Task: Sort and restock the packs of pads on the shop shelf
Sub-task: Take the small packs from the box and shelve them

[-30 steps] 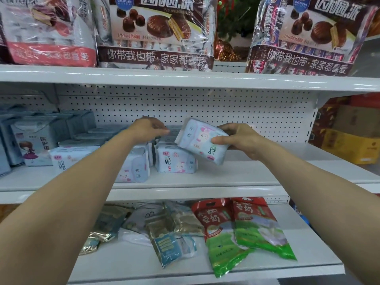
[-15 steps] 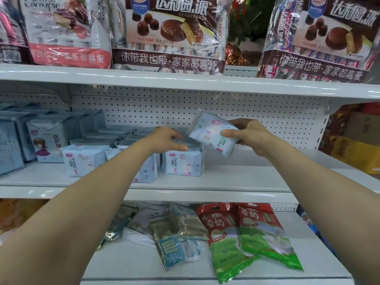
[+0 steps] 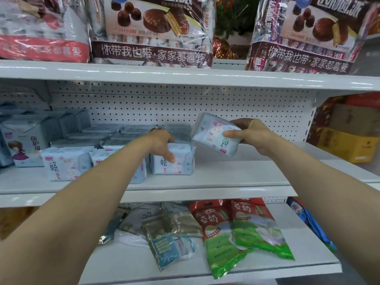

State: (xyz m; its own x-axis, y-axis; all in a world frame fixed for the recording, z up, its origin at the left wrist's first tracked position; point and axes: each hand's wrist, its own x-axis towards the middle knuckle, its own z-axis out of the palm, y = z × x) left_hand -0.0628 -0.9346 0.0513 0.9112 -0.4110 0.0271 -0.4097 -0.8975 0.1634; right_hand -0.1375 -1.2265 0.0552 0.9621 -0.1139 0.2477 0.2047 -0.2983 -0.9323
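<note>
While my right hand [image 3: 253, 135] clamps the tilted pack [image 3: 213, 134] and my left hand [image 3: 162, 145] clasps the front pack [image 3: 182, 162], a careless shove could tip it off the shelf [image 3: 226, 183].

The middle shelf [image 3: 236, 177] lies bare from the front pack [image 3: 183, 163], gripped by the left hand [image 3: 162, 145], rightward to its end, open up to the upper shelf [image 3: 185, 77] save for the right hand [image 3: 253, 134] holding a tilted pack [image 3: 213, 134] above it, while rows of packs [image 3: 67, 163] crowd the left half back to the pegboard [image 3: 205, 103].
</note>
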